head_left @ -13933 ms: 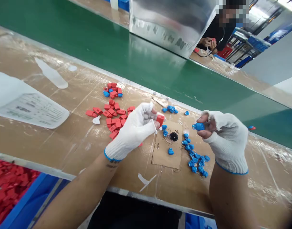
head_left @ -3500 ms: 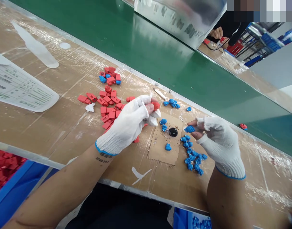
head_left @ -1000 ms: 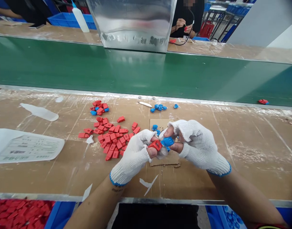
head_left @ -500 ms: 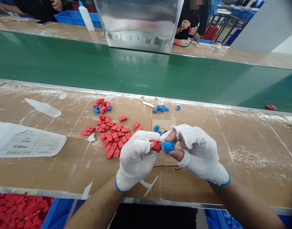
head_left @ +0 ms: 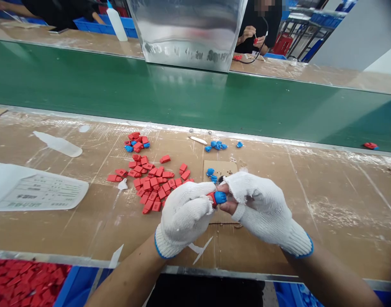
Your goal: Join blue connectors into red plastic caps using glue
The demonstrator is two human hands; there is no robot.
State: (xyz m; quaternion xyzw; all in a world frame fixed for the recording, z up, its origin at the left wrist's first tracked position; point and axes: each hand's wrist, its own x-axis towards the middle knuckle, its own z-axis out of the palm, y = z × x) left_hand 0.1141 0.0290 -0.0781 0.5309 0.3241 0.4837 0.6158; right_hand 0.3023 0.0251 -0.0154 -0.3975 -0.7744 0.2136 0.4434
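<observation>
My left hand, in a white knit glove, is closed on a small red plastic piece. Against that piece's right end sits a blue fist-shaped plastic piece, pinched between the bare thumb and fingertip of my gloved right hand. The two pieces touch; how deep they join is hidden by the fingers. Just beyond my hands a cardboard pad holds a few blue pieces and a dark round item. Left of my hands lies a spread pile of red pieces.
A mixed red and blue cluster lies behind the pile. Farther back are a white pen-like tool and several blue pieces. A green conveyor belt crosses beyond the table, carrying a red-blue piece. Co-workers sit opposite.
The blue piece has come left against the red one; they were slightly apart before. The red-blue piece on the belt has shifted right. A co-worker's arm now reaches into a blue bin.
</observation>
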